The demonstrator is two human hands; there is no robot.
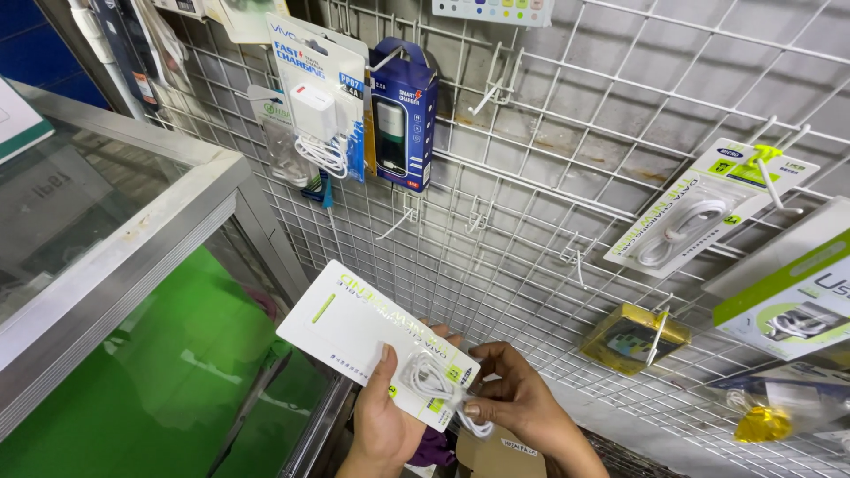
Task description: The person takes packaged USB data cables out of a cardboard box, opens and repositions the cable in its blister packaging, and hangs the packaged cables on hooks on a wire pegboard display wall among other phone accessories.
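Glass counter (106, 230) sits far left, wire rack (549, 204) w/ bare hooks straight ahead. Left hand (385, 425) grips the white cable pack (372, 341) from below, thumb on its face, fingers wrapped behind. Pack's long axis runs up-left to down-right, hang slot at the upper-left end. Right hand (513, 398) pinches the lower-right corner by the coiled cable, fingers narrow. Both hands touch it; hooks lie up and beyond.

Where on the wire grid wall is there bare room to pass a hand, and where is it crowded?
The grid is bare across its middle, between the blue charger box and the white cable pack, with only empty hooks. It is crowded at the upper left and the right edge. Both hands, left hand and right hand, hold a cable pack below.
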